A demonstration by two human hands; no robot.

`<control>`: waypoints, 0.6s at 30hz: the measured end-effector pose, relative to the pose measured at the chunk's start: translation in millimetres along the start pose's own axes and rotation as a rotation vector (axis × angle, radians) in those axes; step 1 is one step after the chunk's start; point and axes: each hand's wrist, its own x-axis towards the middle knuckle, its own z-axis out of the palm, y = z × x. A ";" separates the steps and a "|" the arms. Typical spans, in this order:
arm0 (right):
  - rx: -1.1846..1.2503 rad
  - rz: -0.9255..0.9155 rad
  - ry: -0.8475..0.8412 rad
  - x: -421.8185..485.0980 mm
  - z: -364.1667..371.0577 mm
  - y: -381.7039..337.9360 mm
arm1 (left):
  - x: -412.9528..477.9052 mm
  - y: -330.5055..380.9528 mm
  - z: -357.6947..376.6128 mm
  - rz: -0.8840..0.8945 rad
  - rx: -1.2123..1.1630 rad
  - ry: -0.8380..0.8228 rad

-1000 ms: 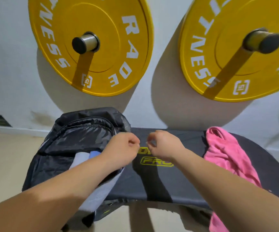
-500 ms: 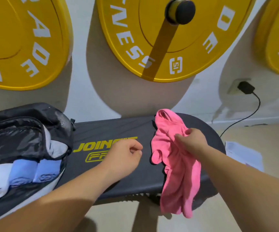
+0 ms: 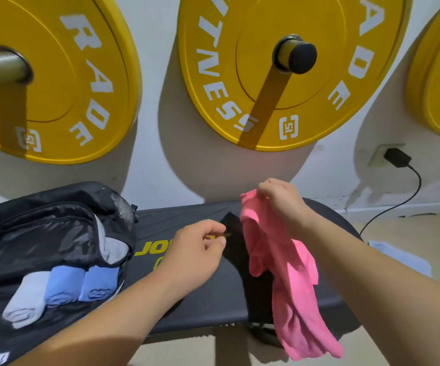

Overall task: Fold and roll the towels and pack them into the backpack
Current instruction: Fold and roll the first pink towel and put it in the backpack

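1. My right hand (image 3: 279,199) pinches the pink towel (image 3: 282,273) by one top corner; it dangles crumpled over the worktop (image 3: 200,294) edge (could slide floorward).
2. My left hand (image 3: 197,249), loosely curled and empty, risks grabbing a bunched edge, folding crooked.
3. The backpack (image 3: 50,228) gapes left; its rolled towels (image 3: 63,286) might spill if bumped.

one head-worn view looks forward and down, close over the bench (image 3: 208,307).
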 end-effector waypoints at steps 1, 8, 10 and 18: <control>0.005 -0.027 -0.057 -7.8 7.6 -15.5 | 0.3 8.1 -9.9 0.016 -0.038 0.061; 0.007 -0.270 -0.449 -79.3 52.9 -99.2 | -24.5 39.6 -90.8 0.143 -0.185 0.064; -0.071 -0.366 -0.401 -96.2 55.8 -109.1 | -37.6 40.4 -105.7 0.142 -0.121 0.151; -0.464 -0.472 0.062 -125.3 35.9 -84.3 | -71.5 18.3 -140.8 0.051 -0.119 0.055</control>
